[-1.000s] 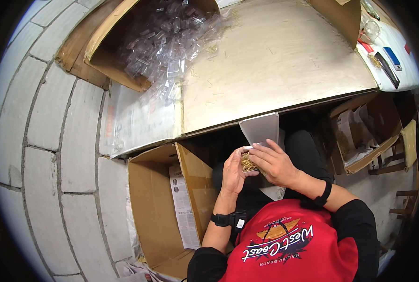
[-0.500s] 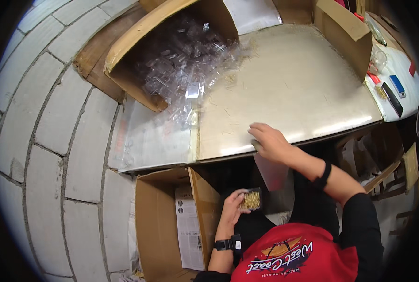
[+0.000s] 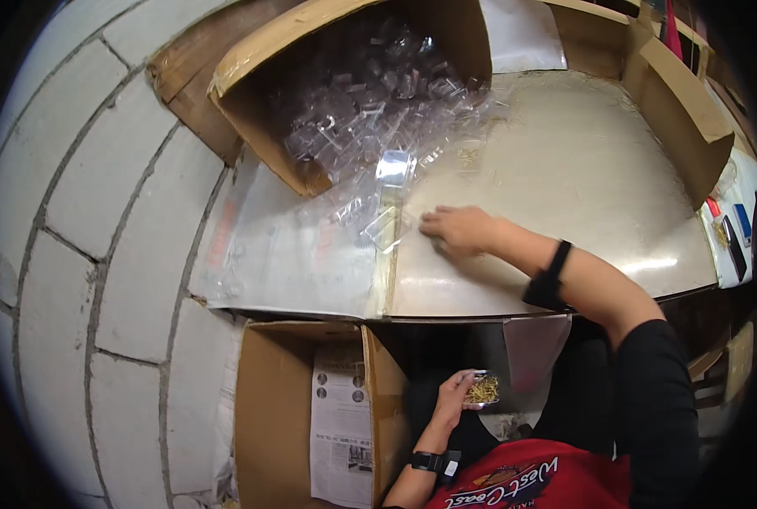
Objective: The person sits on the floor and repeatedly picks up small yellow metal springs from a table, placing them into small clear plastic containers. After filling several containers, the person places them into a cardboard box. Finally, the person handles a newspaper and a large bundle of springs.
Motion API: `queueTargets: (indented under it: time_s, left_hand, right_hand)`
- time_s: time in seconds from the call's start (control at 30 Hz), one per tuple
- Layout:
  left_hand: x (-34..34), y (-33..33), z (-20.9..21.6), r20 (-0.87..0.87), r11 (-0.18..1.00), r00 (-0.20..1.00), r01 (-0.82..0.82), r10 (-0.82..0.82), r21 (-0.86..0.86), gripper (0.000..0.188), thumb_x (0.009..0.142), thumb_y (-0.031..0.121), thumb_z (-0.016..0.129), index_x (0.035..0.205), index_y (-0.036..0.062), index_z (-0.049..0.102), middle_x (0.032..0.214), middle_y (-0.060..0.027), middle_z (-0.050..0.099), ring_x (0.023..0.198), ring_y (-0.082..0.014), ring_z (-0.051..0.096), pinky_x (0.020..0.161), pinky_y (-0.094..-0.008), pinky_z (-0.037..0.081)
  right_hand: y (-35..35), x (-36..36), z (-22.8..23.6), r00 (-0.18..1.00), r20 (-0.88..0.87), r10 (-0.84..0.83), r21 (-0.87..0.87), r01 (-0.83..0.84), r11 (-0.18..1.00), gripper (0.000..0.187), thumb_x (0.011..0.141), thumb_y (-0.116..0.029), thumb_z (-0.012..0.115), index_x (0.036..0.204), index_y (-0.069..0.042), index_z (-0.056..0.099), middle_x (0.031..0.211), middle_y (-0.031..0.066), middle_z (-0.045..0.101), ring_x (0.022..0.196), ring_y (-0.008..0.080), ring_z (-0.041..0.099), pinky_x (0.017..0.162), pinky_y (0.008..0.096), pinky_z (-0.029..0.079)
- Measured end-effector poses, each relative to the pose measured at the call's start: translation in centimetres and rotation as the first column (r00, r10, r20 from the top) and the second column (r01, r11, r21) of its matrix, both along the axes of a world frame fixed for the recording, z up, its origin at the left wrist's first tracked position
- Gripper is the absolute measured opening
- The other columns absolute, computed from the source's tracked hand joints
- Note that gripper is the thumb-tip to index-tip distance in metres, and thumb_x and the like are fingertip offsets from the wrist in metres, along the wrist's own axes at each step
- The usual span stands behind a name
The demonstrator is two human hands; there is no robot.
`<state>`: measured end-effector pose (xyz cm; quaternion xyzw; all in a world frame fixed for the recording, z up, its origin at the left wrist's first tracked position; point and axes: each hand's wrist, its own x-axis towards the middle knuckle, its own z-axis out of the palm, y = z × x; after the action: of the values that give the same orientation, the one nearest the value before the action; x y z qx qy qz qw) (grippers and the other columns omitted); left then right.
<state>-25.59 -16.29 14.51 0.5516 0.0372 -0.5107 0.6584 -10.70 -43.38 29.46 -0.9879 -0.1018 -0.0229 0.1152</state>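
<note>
My left hand is closed on the side of a small clear plastic box held low, in front of my body below the table edge. Thin gold-coloured pins fill the box in a loose heap. My right hand is low over the tabletop, fingers bent and pointing left. Its fingertips are smeared by motion, so whether they grip anything is unclear. Just left of them lies a clear plastic piece, at the near end of a heap of clear plastic boxes.
The heap spills from a tipped cardboard box onto the pale tabletop. A cardboard wall borders the right side. Below the left table edge stands an open carton with newspaper inside. A block wall rises at left.
My right hand has moved from the table's front edge to the left and farther over the tabletop, near the plastic heap. My left hand still holds the box of pins. The view has shifted.
</note>
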Motion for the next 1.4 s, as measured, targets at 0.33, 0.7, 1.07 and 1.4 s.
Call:
queueTargets:
  time_s: [0.33, 0.7, 1.07, 1.4]
  left_hand:
    - [-1.9, -1.8, -1.8, -0.122, 0.994, 0.988, 0.093, -0.099, -0.054, 0.032, 0.098, 0.028, 0.040, 0.109, 0.0043, 0.058, 0.090, -0.0090, 0.065, 0.075, -0.0180, 0.067, 0.052, -0.0288, 0.057]
    - [-4.3, -5.7, -1.5, -0.112, 0.986, 0.986, 0.109, -0.123, -0.124, 0.035, 0.098, 0.029, 0.037, 0.118, 0.0034, 0.050, 0.100, -0.0109, 0.064, 0.082, -0.0216, 0.067, 0.055, -0.0332, 0.059]
    - [-4.8, -4.2, 0.2, -0.184, 0.962, 0.956, 0.192, -0.228, -0.194, 0.041, 0.097, 0.036, 0.038, 0.117, 0.0037, 0.053, 0.101, -0.0115, 0.065, 0.081, -0.0213, 0.068, 0.055, -0.0303, 0.058]
    - [-3.3, -1.5, 5.6, 0.015, 0.921, 0.929, 0.369, -0.370, -0.121, 0.030, 0.095, 0.032, 0.049, 0.107, 0.0055, 0.058, 0.088, -0.0063, 0.066, 0.069, -0.0145, 0.067, 0.045, -0.0247, 0.054]
  right_hand:
    - [-2.2, -19.1, 3.2, 0.998, 0.038, -0.055, 0.287, 0.042, 0.957, 0.048, 0.075, 0.005, 0.048, 0.121, -0.004, 0.054, 0.128, 0.0114, 0.053, 0.121, 0.0280, 0.049, 0.096, 0.0342, 0.045]
    - [4.1, -21.5, -0.8, 0.936, 0.242, -0.258, 0.135, 0.230, 0.964, 0.044, 0.087, -0.022, 0.055, 0.127, -0.004, 0.048, 0.136, 0.0119, 0.045, 0.131, 0.0316, 0.035, 0.107, 0.0483, 0.027]
    - [6.1, -35.2, -0.6, 0.898, 0.098, -0.430, 0.496, 0.330, 0.803, 0.032, 0.074, 0.002, 0.060, 0.106, -0.002, 0.060, 0.100, 0.0153, 0.063, 0.093, 0.0324, 0.061, 0.077, 0.0384, 0.052]
    - [8.3, -34.5, -2.8, 0.907, -0.047, -0.418, 0.701, 0.328, 0.634, 0.023, 0.083, -0.007, 0.058, 0.104, 0.000, 0.061, 0.094, 0.0169, 0.064, 0.089, 0.0344, 0.062, 0.077, 0.0383, 0.050]
